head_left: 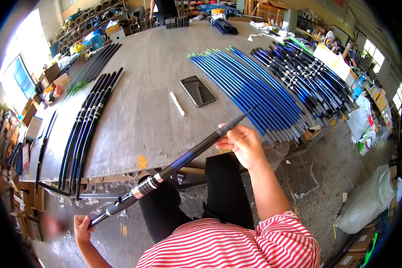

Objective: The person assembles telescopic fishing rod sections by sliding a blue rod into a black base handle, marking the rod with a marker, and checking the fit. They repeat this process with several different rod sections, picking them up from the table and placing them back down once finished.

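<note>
A dark telescopic fishing rod [190, 157] with a silver-ringed reel seat lies slantwise across my lap, in front of the table edge. My left hand [81, 228] is closed round its butt end at the lower left. Higher up, my right hand [245, 145] pinches the thick upper part of the rod, where narrower sections stick out past the fingers toward the table. Beyond the rod, a white pen [177, 104] and a black smartphone [198, 91] rest on the tabletop. Blue rod sections [241, 91] with green tips lie in a row just past my right hand.
On the wooden table [143, 89], several assembled rods [91, 120] lie at the left, with thin black sections [94, 67] behind them. Another pile of rods [306, 73] fills the right side. A person [166, 10] stands at the far end. A large pale sack [366, 201] sits on the floor.
</note>
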{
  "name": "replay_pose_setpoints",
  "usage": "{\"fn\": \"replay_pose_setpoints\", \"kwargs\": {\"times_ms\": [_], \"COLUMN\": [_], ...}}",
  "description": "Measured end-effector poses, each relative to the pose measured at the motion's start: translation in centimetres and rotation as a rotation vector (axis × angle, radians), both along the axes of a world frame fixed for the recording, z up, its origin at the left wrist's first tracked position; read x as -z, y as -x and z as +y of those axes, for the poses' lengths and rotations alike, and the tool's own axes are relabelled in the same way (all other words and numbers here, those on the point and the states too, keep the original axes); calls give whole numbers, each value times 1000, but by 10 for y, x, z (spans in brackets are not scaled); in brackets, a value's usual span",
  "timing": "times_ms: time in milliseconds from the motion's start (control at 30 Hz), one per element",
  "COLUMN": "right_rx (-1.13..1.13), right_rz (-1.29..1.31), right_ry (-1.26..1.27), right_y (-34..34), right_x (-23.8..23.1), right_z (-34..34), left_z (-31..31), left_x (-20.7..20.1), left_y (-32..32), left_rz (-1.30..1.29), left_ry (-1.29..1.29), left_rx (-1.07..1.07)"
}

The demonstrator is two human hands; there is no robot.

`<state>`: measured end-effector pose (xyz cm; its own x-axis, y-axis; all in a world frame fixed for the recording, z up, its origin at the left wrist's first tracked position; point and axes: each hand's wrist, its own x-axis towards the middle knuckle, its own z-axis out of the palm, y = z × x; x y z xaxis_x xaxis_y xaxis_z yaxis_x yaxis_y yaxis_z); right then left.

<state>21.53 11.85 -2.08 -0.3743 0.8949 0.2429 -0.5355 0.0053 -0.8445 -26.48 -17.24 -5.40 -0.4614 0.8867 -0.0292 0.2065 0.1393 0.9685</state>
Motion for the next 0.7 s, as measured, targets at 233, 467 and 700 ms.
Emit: {"fn": "replay_pose_setpoints", "kwargs": {"times_ms": [233,467,700], "right_rx": [-192,-145,-239], "right_rz": [86,249,196], "right_ry": [205,433,397], "right_y": [25,91,128], "right_x": [11,14,7], "right_z": [-8,-46,-74], "left_z": [-11,126,179], "left_x": [-32,-62,-26], "left_y": [40,-124,-235], "left_rz": [-497,-522,-597], "left_ry": [-462,-662,-504], "left_rx": [-403,-1,249]}}
